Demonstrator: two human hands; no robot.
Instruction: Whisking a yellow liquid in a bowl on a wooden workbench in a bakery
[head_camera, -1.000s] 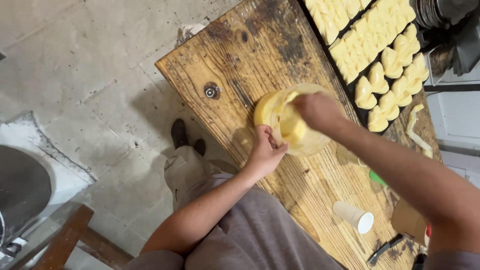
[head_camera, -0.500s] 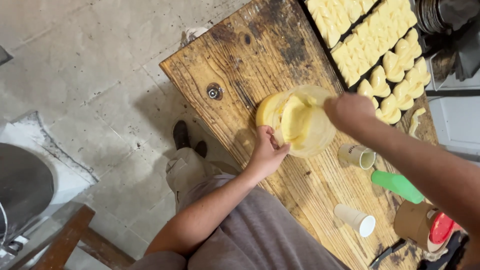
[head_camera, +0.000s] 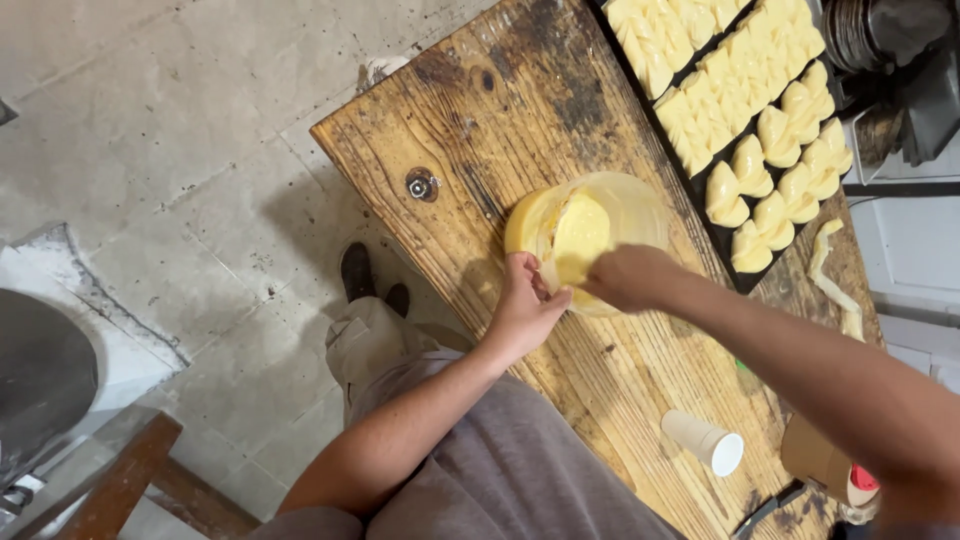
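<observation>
While both hands grip a tub (head_camera: 590, 235), the worn table (head_camera: 500, 130) overhangs grey floor (head_camera: 150, 130).

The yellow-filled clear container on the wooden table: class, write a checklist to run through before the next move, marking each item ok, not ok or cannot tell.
1. Left hand steadies the clear container at its near rim: ok.
2. Right hand is at the container's opening: ok; what it grips, cannot tell.
3. Container rests fully on the wooden table, away from the edge: ok.
4. Tray of shaped dough pieces stands apart from the container: ok.
5. White cup lies tipped on its side: not ok.
</observation>
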